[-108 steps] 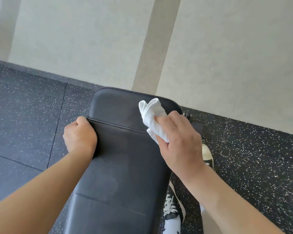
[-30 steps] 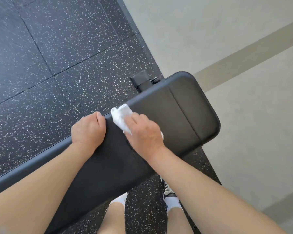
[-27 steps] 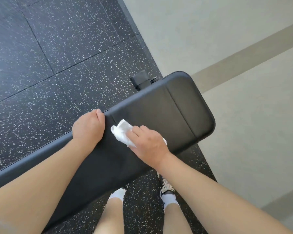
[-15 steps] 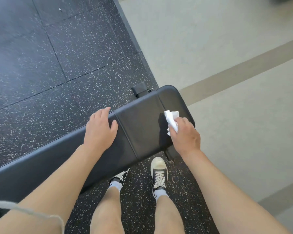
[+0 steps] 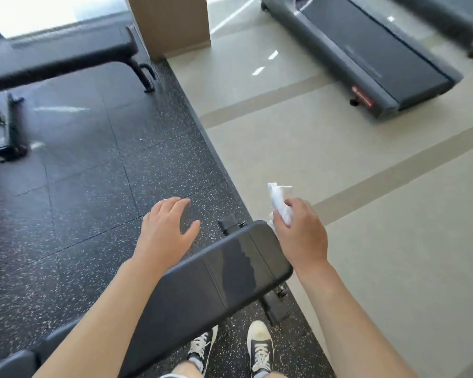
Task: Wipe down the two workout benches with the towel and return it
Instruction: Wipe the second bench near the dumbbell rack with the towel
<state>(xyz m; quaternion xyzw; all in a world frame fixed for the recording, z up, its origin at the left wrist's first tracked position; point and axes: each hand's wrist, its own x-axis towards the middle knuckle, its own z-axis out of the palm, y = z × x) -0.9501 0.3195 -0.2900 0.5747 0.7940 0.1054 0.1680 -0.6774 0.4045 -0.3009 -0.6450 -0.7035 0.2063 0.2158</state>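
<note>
We are gripping the crumpled white towel (image 5: 280, 205) in our right hand (image 5: 301, 236) above the black padded counter (image 5: 216, 279), our left hand (image 5: 165, 233) hovering with fingers (image 5: 175, 205) spread loose.

Right hand (image 5: 301, 236): grips white towel (image 5: 280, 205), beside near bench (image 5: 216, 285) end.
Left hand (image 5: 165, 231): fingers spread, holding nothing.
Second bench (image 5: 58, 55): far left.

The near bench (image 5: 230, 271) has smooth black padding like vinyl, with a faint sheen and stitched seams. Under it lies rough, matt rubber flooring (image 5: 99, 192), black with white flecks; just right of the bench, smooth beige floor (image 5: 393, 241) shines a little. The towel (image 5: 280, 204) over the bench's end looks like thin, crumpled white cloth or paper.
</note>
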